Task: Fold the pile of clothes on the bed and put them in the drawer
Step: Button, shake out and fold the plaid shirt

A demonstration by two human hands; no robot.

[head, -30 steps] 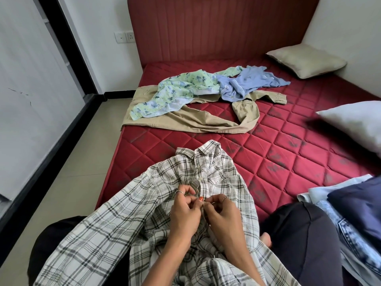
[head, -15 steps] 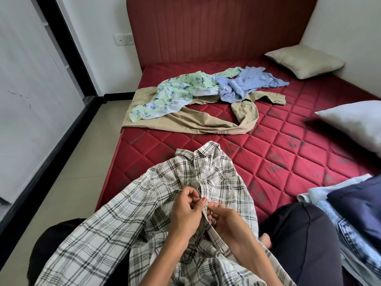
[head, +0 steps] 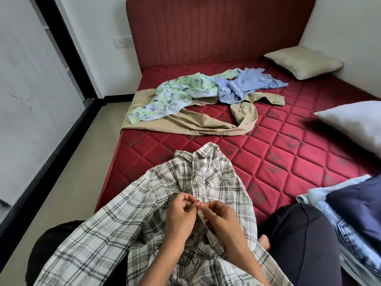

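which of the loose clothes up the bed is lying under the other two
The tan trousers: they lie flat on the mattress, beneath the green floral garment and blue shirt.

red bed (head: 278, 145), clothes (head: 198, 104), pillows (head: 305, 65)

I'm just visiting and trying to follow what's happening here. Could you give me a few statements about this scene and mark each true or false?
1. Both hands pinch the plaid shirt. True: left hand, right hand.
2. The green floral garment lies on the floor. False: it lies on the bed, over the tan trousers.
3. A blue shirt lies beside the floral garment. True.
4. The plaid shirt is neatly folded. False: it is still loose and rumpled.
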